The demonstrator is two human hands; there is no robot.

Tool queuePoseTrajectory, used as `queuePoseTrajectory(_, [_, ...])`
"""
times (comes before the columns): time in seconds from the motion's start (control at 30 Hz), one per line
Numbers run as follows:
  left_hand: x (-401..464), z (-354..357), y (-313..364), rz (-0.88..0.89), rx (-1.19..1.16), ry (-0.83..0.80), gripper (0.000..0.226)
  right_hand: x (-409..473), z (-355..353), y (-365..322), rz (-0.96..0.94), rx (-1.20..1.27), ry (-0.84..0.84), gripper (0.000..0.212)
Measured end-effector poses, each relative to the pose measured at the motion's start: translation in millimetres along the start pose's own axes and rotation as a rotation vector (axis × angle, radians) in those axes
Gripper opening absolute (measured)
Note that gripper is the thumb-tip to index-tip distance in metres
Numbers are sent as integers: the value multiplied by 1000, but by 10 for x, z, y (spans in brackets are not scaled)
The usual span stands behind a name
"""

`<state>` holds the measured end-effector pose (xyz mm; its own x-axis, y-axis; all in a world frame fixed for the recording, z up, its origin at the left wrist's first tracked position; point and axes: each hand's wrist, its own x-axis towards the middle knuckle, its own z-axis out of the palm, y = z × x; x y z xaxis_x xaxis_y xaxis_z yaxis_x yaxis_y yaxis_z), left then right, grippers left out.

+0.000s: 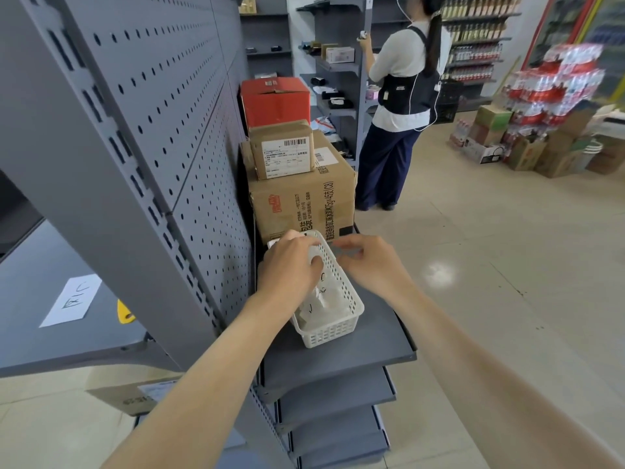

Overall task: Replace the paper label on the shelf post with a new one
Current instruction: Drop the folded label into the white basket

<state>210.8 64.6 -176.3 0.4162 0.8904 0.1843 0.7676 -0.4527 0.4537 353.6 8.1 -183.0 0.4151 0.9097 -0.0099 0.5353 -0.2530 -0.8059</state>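
Observation:
A white plastic basket stands on the grey shelf and holds several paper labels with handwriting. My left hand is over the basket's far end, closed on a small white object that is mostly hidden. Beside it, my right hand pinches a blurred clear strip that looks like tape and runs toward the left hand. The slotted grey shelf post rises on the left. A handwritten paper label lies flat on the shelf beyond it.
Stacked cardboard boxes and a red box stand just behind the basket. A yellow object sits near the post. A person stands at the far shelves. Bottled goods and cartons are piled on the floor to the right.

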Motion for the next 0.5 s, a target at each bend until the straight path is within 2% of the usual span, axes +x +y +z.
queuePoseTrajectory(0.2, [-231,-310,129,86,-77,85,40,-217,-103,-266,-123,97,95,45])
queuePoseTrajectory(0.3, [-491,-499,206,199,-151,102,42,-442,-180,-489,-217,174,195,42])
queuePoseTrajectory(0.5, [-1096,-1056,147,381,-268,324,31,-1086,-194,-1047,-372,291,343,34])
